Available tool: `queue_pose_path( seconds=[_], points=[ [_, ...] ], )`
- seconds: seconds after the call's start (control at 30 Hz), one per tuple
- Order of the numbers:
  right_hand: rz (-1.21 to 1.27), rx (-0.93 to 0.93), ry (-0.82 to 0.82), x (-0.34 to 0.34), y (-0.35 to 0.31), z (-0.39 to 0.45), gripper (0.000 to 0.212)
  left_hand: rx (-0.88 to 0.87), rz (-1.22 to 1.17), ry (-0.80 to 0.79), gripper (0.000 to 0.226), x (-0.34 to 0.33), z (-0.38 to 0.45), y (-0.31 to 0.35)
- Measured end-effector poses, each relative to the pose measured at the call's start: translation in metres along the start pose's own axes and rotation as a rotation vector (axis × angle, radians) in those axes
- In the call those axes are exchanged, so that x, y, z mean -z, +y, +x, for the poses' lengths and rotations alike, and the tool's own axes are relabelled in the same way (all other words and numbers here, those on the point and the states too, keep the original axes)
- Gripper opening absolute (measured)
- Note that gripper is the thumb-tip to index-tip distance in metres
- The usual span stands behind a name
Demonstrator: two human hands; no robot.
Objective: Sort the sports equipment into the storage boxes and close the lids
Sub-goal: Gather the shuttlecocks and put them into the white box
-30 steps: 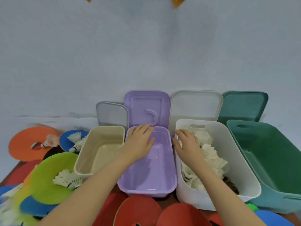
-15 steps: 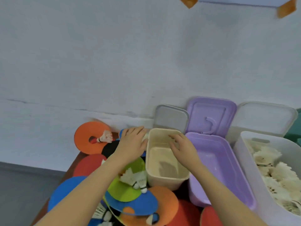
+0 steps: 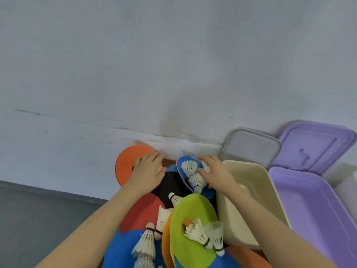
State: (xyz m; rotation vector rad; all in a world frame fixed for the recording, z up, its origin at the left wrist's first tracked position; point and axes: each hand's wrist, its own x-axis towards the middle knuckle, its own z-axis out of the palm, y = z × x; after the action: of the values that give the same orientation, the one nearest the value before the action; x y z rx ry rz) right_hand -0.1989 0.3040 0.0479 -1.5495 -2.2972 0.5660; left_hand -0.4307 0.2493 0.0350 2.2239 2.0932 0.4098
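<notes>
Flat coloured discs lie heaped on the left, with white shuttlecocks scattered over them. My left hand (image 3: 148, 171) reaches over the orange disc (image 3: 125, 165) by the wall with its fingers stretched out, and covers the disc's middle. My right hand (image 3: 214, 173) lies on the small blue disc (image 3: 183, 161), with thumb and fingers touching the shuttlecocks (image 3: 190, 167) on it. More shuttlecocks (image 3: 202, 235) rest on the green disc (image 3: 191, 215). An open beige box (image 3: 249, 190) stands just right of my right hand, and an open purple box (image 3: 309, 209) stands beyond it.
A grey lid (image 3: 251, 146) and a purple lid (image 3: 316, 146) lean against the wall behind the boxes. A red disc (image 3: 141, 211), a black disc (image 3: 170, 186) and a large blue disc (image 3: 119, 246) lie in the heap. Grey floor shows at the lower left.
My view has swung left, away from the white and green boxes. Both hands moved left from the purple and beige boxes onto the heap of discs and shuttlecocks.
</notes>
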Motion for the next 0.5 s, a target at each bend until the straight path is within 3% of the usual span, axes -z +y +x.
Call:
queue_pose_path(
  seconds=[0.13,0.27,0.5],
  points=[
    [-0.170,-0.010,-0.193,-0.027,0.011,0.044,0.059,0.055,-0.024,-0.096,0.061,-0.033,0.023,-0.029],
    [-0.209,-0.035,-0.321,-0.050,0.023,0.070,0.071,0.107,-0.001,-0.228,0.079,-0.060,0.039,-0.052],
    [-0.119,-0.057,-0.209,-0.072,0.026,0.074,0.062,0.136,-0.202,-0.270,0.090,-0.093,0.050,-0.069]
  ],
)
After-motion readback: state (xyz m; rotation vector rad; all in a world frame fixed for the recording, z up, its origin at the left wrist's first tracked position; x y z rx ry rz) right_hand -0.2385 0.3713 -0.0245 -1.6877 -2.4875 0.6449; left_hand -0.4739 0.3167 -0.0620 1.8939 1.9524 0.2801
